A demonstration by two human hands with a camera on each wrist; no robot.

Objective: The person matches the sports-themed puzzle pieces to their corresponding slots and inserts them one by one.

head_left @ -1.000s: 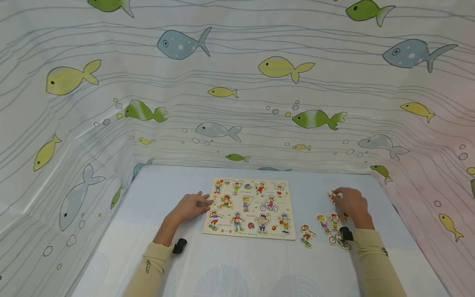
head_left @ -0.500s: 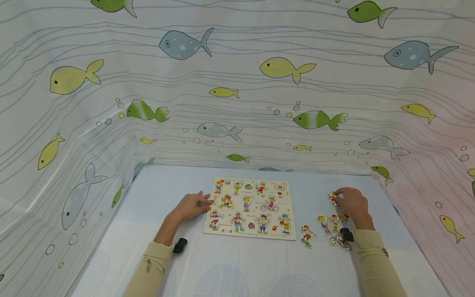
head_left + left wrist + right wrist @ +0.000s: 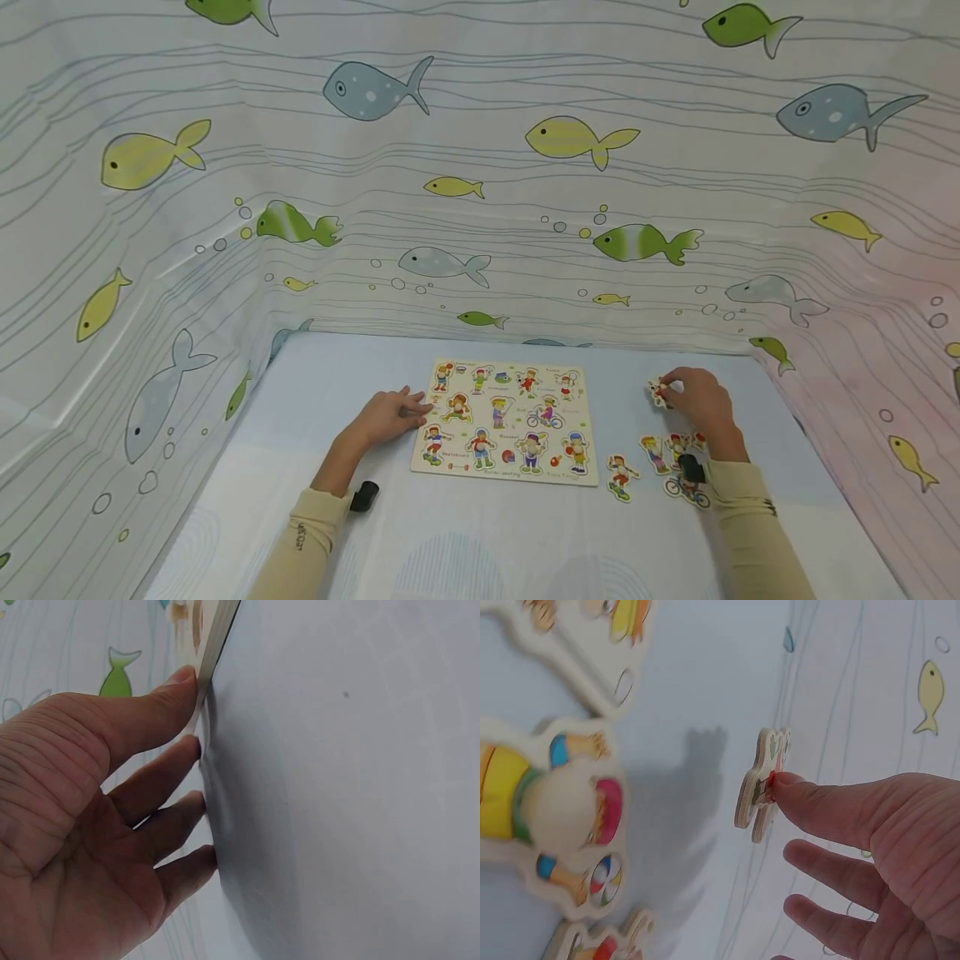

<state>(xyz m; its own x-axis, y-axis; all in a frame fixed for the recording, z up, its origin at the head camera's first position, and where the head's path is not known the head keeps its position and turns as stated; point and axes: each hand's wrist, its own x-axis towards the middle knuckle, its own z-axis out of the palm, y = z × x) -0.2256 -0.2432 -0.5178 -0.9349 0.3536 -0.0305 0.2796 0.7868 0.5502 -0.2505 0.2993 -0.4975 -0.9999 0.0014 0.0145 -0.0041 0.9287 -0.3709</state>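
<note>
My right hand (image 3: 697, 402) pinches a small wooden puzzle piece (image 3: 657, 392) shaped like a figure, to the right of the puzzle board. In the right wrist view the piece (image 3: 759, 780) is seen nearly edge-on at the thumb tip, raised off the table with a shadow beside it. The cream puzzle board (image 3: 480, 423) lies flat, printed with rows of children doing sports. At its left edge rests my left hand (image 3: 386, 418), fingers loosely extended. The left wrist view shows the thumb touching the board's edge and the other fingertips (image 3: 204, 855) on the table.
Several loose puzzle pieces lie right of the board: a skateboarder (image 3: 620, 477) nearest it, a cyclist (image 3: 686, 490) and a figure in yellow and purple (image 3: 654, 454) under or beside my right wrist. A fish-patterned sheet (image 3: 525, 208) walls the table's back and sides.
My right hand has lifted the pinched piece and shifted slightly left and away from me. The left hand stays at the board's edge, and the loose pieces have not moved.
</note>
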